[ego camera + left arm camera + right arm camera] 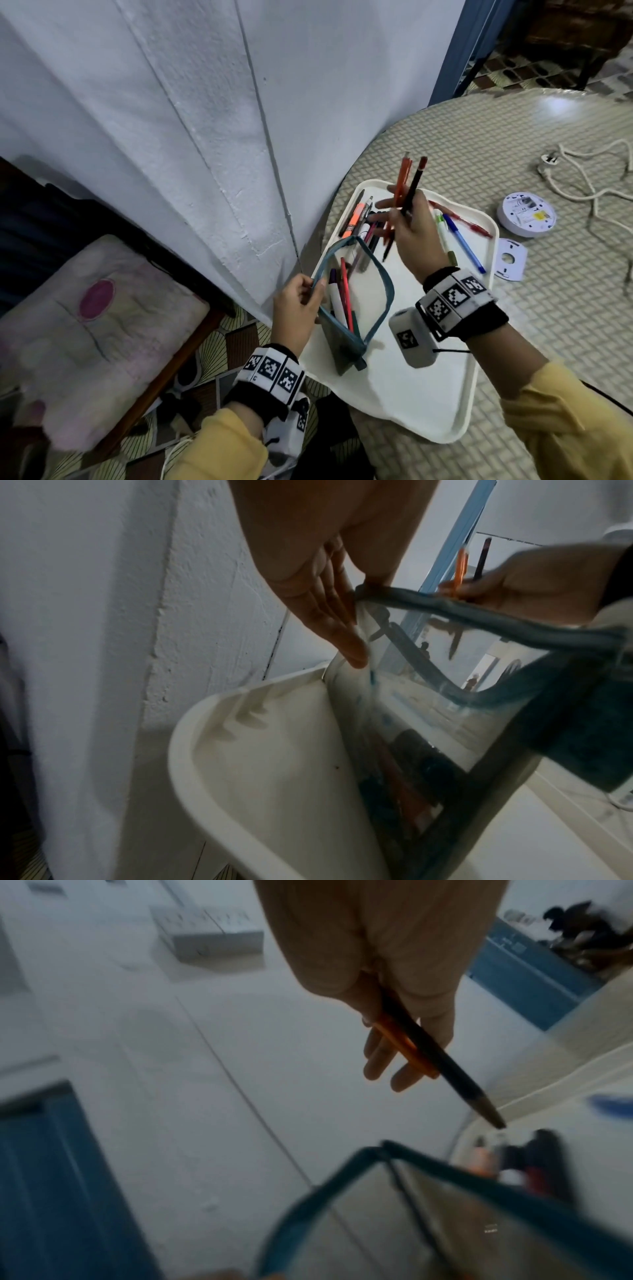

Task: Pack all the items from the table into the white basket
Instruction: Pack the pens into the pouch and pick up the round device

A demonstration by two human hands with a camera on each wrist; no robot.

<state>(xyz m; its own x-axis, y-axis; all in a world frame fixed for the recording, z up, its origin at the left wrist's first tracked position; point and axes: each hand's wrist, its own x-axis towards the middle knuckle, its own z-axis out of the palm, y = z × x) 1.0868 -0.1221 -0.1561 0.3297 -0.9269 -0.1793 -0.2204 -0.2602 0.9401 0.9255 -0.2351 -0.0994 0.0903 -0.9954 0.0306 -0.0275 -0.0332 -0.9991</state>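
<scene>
Pens and pencils are the things being gathered, and two of them, an orange pen (pixel 400 185) and a dark pencil (pixel 412 186), are pinched upright in the right hand (pixel 416 236), fingers curled around them, above and just beyond the pouch (pixel 352 301). The left hand (pixel 298 310) pinches the near rim of that clear, teal-edged pouch between thumb and fingers, holding its mouth wide while its base rests on the white tray (pixel 411 394). A few pens (pixel 342 298) already stand inside it. More pens (pixel 363 219) lie on the tray beyond the pouch, under the right hand, and a green and a blue pen (pixel 462 240) lie to that hand's right.

No basket other than this white tray is visible, so the step in hand seems to be loading the loose pens into the pouch. To do it well, the right hand should turn the pair tip-down, line them up with the open mouth and lower them along the far wall, clear of the pens already leaning there, before letting go. The left hand should keep the rim taut and the pouch upright, since the soft sides could fold. A cord (pixel 582 178) and a round white box (pixel 527 214) lie on the bench well to the right.
</scene>
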